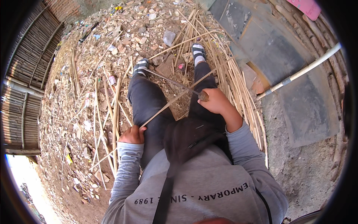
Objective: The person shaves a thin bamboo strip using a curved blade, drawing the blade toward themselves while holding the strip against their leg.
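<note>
My left hand [133, 134] is closed around a long, thin bamboo strip [160, 111] beside my left thigh. The strip runs slantwise across my lap, from the lower left up past my right knee. Over my right thigh, my right hand [217, 101] grips the rounded brown handle of a long knife [169, 80]. Its narrow blade points away to the left, toward my left shoe [141, 67], and crosses the strip just left of the handle. Whether blade and strip touch I cannot tell.
Bamboo strips [233, 80] lie heaped beside my right leg, with more strips [115, 123] to my left. Broken brick and litter cover the ground. A pale pole [302, 71] slants over dark sheets [274, 48] on the right. A bamboo wall [28, 41] stands left.
</note>
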Motion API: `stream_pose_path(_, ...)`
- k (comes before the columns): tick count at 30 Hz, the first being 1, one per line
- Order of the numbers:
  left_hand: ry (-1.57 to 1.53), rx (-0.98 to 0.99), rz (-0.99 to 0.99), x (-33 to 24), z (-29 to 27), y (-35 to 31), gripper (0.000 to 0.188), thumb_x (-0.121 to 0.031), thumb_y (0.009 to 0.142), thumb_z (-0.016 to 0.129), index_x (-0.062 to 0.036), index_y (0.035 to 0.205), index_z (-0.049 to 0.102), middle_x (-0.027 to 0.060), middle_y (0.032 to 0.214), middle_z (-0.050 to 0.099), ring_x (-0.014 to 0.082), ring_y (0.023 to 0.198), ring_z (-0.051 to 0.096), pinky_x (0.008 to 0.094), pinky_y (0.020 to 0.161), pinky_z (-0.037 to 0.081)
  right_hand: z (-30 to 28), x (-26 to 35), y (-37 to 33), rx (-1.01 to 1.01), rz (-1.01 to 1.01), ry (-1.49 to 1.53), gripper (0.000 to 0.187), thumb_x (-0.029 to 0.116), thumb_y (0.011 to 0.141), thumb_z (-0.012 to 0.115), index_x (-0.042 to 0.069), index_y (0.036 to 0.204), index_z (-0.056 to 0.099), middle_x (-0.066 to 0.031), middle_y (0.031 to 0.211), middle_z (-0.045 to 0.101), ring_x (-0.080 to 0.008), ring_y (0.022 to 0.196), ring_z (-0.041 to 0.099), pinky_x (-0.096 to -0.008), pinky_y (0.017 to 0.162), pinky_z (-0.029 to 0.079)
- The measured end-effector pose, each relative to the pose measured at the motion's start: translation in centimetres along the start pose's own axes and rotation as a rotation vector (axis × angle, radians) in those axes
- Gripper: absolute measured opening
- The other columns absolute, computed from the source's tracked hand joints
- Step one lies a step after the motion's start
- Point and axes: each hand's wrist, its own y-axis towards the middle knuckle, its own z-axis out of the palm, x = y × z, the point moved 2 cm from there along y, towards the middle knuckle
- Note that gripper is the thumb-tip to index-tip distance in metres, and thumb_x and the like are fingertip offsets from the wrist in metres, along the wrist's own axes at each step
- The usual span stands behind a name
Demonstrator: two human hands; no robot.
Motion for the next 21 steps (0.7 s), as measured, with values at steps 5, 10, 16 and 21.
stream_pose_path(5, -0.003, 0.015, -0.022, 0.2, 0.2, -0.3, 0.036, -0.039, 0.093, 0.067, -0.0100, 0.076, 0.054, 0.0136, 0.069, 0.062, 0.0374, 0.062, 0.064, 0.0483, 0.055, 0.050, 0.3, 2.0, -1.2, 0.024, -0.063, -0.086, 0.024, 0.027, 0.080, 0.074, 0.006, 0.091, 0.070, -0.0200, 0.085, 0.069, -0.0419, 0.085, 0.066, -0.0491, 0.074, 0.051)
stream_pose_path(10, -0.016, -0.005, -0.007, 0.4, 0.2, -0.2, 0.036, -0.039, 0.092, 0.068, -0.0101, 0.077, 0.053, 0.0130, 0.069, 0.062, 0.0371, 0.062, 0.064, 0.0479, 0.055, 0.051, -1.0, 0.3, -0.2, -0.030, -0.015, -0.045, 0.022, 0.026, 0.081, 0.074, 0.007, 0.092, 0.071, -0.0183, 0.086, 0.070, -0.0407, 0.085, 0.067, -0.0478, 0.074, 0.052)
stream_pose_path(16, -0.014, -0.011, 0.016, 0.2, -0.2, -0.1, 0.035, -0.039, 0.091, 0.069, -0.0102, 0.078, 0.054, 0.0125, 0.071, 0.062, 0.0370, 0.063, 0.064, 0.0475, 0.055, 0.050, -1.1, -0.8, -0.7, -0.034, 0.053, -0.058, 0.024, 0.027, 0.081, 0.074, 0.007, 0.093, 0.071, -0.0200, 0.087, 0.069, -0.0414, 0.086, 0.066, -0.0485, 0.074, 0.052)
stream_pose_path(21, -0.012, 0.001, 0.018, 0.4, 0.1, 0.0, 0.034, -0.038, 0.091, 0.069, -0.0096, 0.079, 0.054, 0.0124, 0.072, 0.062, 0.0365, 0.064, 0.064, 0.0474, 0.056, 0.051, 0.0, -0.3, -0.8, -0.002, 0.009, -0.070, 0.026, 0.029, 0.081, 0.075, 0.007, 0.094, 0.070, -0.0205, 0.087, 0.069, -0.0415, 0.087, 0.067, -0.0498, 0.075, 0.052)
